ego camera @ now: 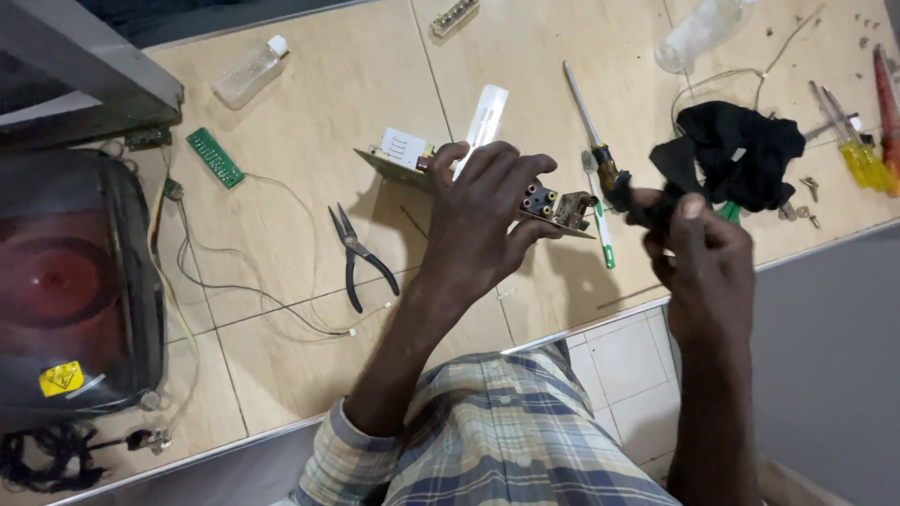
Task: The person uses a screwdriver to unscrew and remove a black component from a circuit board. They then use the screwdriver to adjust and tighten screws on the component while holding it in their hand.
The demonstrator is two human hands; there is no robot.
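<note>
My left hand (478, 211) has its grip closed around a circuit board (427, 159), held tilted above the wooden counter (309, 112); the fingers cover its middle, so I see only the white part at one end and the coloured sockets at the other; my right hand (698, 253) pinches a corner of a black cloth (741, 155), and the rest of the cloth lies in a heap on the counter just behind; between my two hands lie one long screwdriver (586, 117) with a dark handle and one white pen (600, 220) with a green tip; left of the board lies one pair of black pliers (361, 258), near thin loose wires (253, 281); I count two clear plastic bottles (248, 70), well apart, one small green board (216, 157), and two yellow-handled screwdrivers (862, 159) beside a red-handled tool at the right edge; an opened dark screen unit (75, 290) sits at my far left.
</note>
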